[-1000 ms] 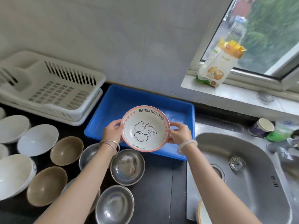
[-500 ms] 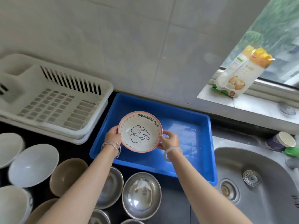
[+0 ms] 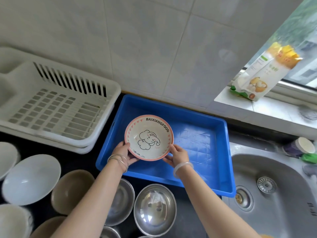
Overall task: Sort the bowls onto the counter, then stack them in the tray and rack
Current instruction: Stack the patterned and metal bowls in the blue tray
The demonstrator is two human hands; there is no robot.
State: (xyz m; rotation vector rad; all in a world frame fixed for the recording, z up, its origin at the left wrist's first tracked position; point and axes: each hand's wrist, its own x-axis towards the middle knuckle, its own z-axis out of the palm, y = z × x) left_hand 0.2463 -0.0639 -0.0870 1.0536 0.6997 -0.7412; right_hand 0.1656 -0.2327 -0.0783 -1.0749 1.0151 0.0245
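A pink-rimmed bowl [image 3: 148, 137] with an elephant drawing and the word BAIXIANGFOOD is held over the left part of the blue tray [image 3: 202, 140]. My left hand [image 3: 123, 153] grips its left rim and my right hand [image 3: 177, 155] grips its lower right rim. The tray holds nothing else. A white dish rack [image 3: 56, 107] stands to the tray's left. On the dark counter below sit steel bowls [image 3: 155, 209], brown bowls [image 3: 72, 190] and white bowls [image 3: 30, 179].
A steel sink [image 3: 272, 189] lies to the right of the tray. A paper cup [image 3: 299, 146] and a green item [image 3: 309, 158] sit at the sink's back edge. A food packet [image 3: 264, 73] leans on the window sill. A tiled wall rises behind the tray.
Both hands carried the elephant bowl forward from above the counter's edge to over the blue tray's left part. The view shifted so the tray sits more central.
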